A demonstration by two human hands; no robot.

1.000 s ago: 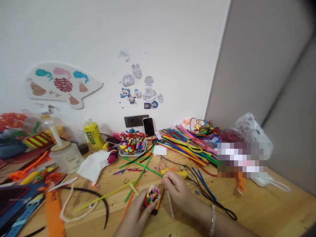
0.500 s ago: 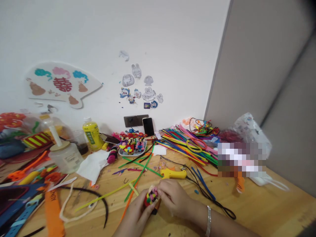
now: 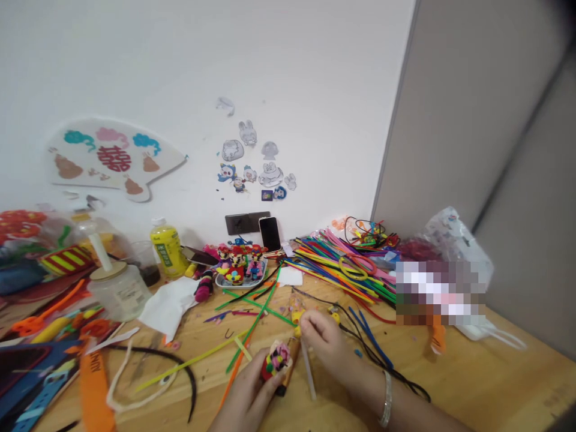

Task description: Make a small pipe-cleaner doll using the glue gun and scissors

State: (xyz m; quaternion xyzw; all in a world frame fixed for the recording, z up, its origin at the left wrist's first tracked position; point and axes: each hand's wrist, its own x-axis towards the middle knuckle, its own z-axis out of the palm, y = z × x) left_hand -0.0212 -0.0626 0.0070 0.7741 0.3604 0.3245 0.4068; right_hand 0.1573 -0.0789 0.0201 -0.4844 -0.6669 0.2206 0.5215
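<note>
A small figure in red, yellow, pink and black is in my left hand, whose fingers and thumb close around it. My right hand is closed at the upper end of a thin pale stick that slants down toward me. What its fingertips grip is partly hidden. Just behind the right hand lies a yellow glue gun, its middle covered by the hand. Between my hands is a brown stick with a black end.
Several fuzzy craft stems are piled at the back right. Similar finished figures stand in a small tray at the back. A glass jar, a yellow drink bottle and a white tissue are on the left. The gun's black cord curves rightward.
My right hand has moved up and away from the figure, over the glue gun. The pale stick now shows below it. My left hand keeps the figure nearly in place.
</note>
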